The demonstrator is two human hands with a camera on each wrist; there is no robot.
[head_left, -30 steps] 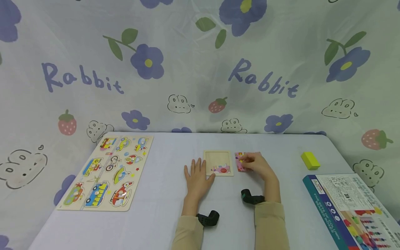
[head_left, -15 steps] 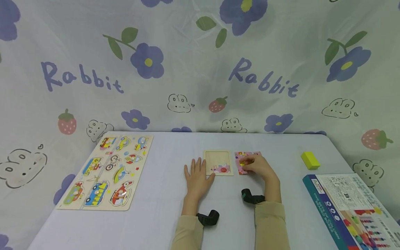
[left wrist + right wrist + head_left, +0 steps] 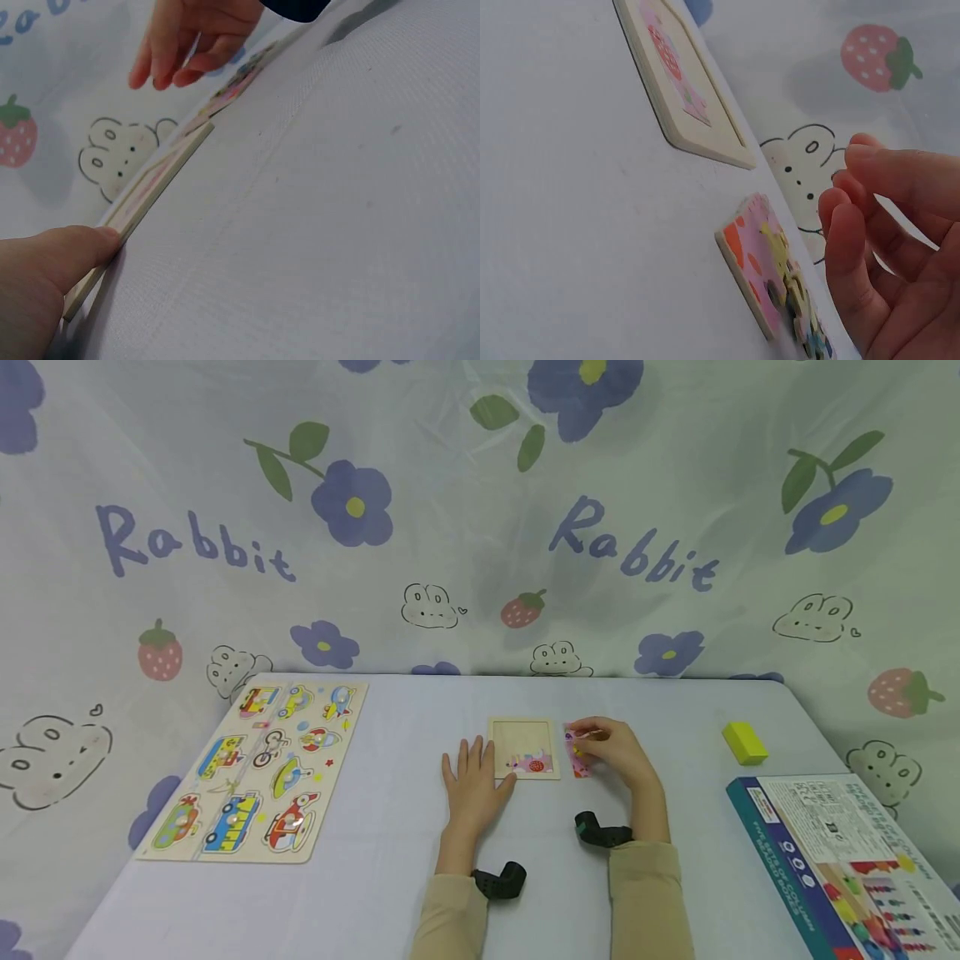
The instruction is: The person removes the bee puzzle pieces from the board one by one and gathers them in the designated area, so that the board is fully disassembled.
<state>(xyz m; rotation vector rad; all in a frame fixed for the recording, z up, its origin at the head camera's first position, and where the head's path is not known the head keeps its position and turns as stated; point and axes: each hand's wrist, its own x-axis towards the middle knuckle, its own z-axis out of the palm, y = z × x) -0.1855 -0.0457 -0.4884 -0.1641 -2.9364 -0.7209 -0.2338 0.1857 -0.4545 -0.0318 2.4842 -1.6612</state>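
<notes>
A shallow square wooden puzzle tray lies mid-table, a pink printed puzzle piece sitting along its near side. Spread over its left edge, my left hand has its fingers straight; the left wrist view shows the thumb on the tray's rim. Pink puzzle pieces lie just right of the tray, some overlapping in the right wrist view. Above them is my right hand, fingers loosely bent. Both wrist views show its fingertips apart from the pieces, with nothing visible between them.
At the left lies a wooden board with vehicle pictures. A yellow block stands at the right, beyond a large flat printed box. A patterned cloth hangs behind the table's far edge.
My right hand has shifted slightly up and left over the pink pieces. The far-right part of them, visible half a second ago, no longer shows. My left hand stays put.
</notes>
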